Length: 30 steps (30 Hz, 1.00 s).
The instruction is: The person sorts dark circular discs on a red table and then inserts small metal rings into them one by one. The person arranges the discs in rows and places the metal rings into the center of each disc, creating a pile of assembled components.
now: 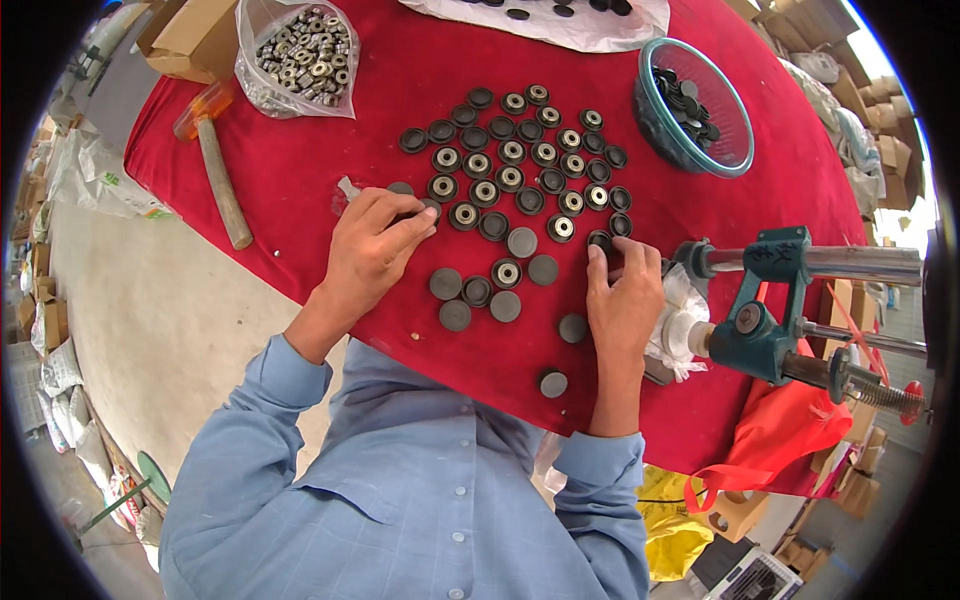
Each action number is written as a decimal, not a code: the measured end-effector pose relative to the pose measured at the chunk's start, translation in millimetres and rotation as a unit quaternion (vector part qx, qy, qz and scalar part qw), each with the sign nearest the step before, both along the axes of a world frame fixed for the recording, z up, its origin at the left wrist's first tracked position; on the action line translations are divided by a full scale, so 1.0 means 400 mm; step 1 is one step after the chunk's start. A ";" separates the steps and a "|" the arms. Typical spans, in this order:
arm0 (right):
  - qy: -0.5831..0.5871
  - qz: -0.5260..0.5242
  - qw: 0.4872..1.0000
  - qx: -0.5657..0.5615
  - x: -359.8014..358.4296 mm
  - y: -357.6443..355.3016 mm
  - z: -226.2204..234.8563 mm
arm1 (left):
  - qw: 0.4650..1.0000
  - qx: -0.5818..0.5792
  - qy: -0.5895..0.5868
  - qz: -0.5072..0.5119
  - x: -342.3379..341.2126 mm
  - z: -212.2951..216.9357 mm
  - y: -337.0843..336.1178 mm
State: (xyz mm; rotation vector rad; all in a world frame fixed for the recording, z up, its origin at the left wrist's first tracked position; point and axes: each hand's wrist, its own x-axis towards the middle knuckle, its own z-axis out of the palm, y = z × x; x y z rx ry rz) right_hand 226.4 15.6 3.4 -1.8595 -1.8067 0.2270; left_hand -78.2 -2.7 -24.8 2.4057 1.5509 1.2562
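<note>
My left hand (362, 248) is closed in a pinch around a dark round cap (430, 208) at the left edge of a spread of similar caps. Another cap (400, 188) lies just beyond its fingers. On the right, my right hand (627, 300) has its thumb and fingers closed about a black cap (600, 239) resting on the red cloth. Between the hands lie several black caps, hollow side up, some with a metal bearing (507, 272) seated inside. Nearer me, several caps show flat grey faces, such as one grey cap (446, 284).
A clear bag of bearings (305, 55) stands at the far left beside a wooden-handled mallet (222, 178). A teal-rimmed bowl (742, 165) of dark discs sits far right. Close to my right hand is a green press (770, 262); a red bag (790, 430) hangs below it.
</note>
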 end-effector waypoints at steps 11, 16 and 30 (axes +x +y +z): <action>0.130 0.077 0.985 0.087 -0.044 0.026 0.009 | 0.996 0.017 0.082 0.025 0.000 0.002 -0.034; 0.055 0.117 0.979 0.155 -0.056 0.053 -0.021 | 0.998 0.010 0.059 0.027 0.004 0.006 -0.037; 0.009 0.169 0.975 0.143 -0.071 0.035 -0.038 | 0.999 -0.008 0.031 0.024 0.004 0.003 -0.038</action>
